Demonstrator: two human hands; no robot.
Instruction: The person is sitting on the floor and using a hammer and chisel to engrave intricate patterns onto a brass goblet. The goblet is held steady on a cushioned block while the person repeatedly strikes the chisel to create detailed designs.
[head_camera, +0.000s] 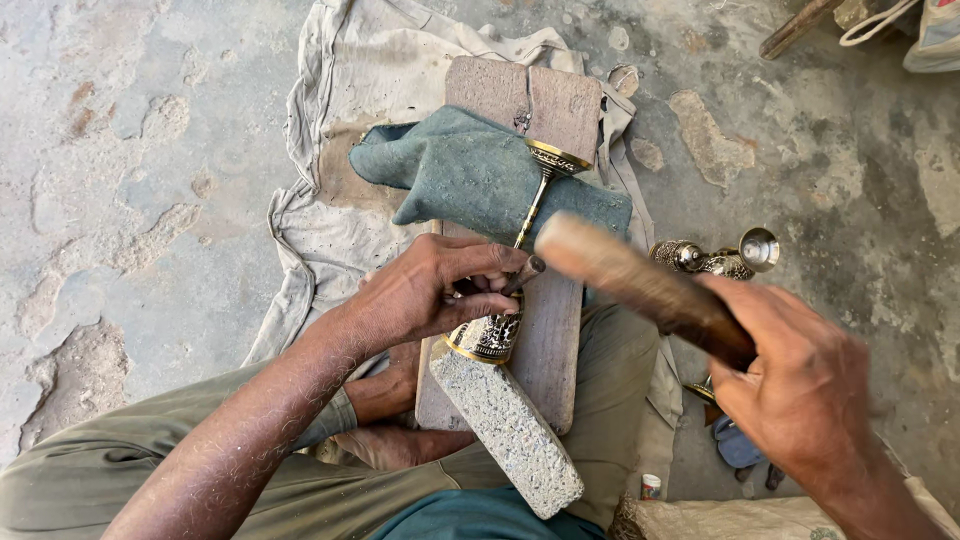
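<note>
Your left hand (435, 290) pins the engraved brass goblet (505, 285), slim-stemmed and lying on the wooden board (555, 340), with a punch; your right hand (800, 385) grips a raised wooden mallet (640, 285).

Left hand (430, 290) pins goblet (500, 320) and punch (525, 273) on plank (550, 340). Right hand (800, 390) grips raised mallet (640, 285). Teal cloth (470, 170) under goblet stem.
</note>
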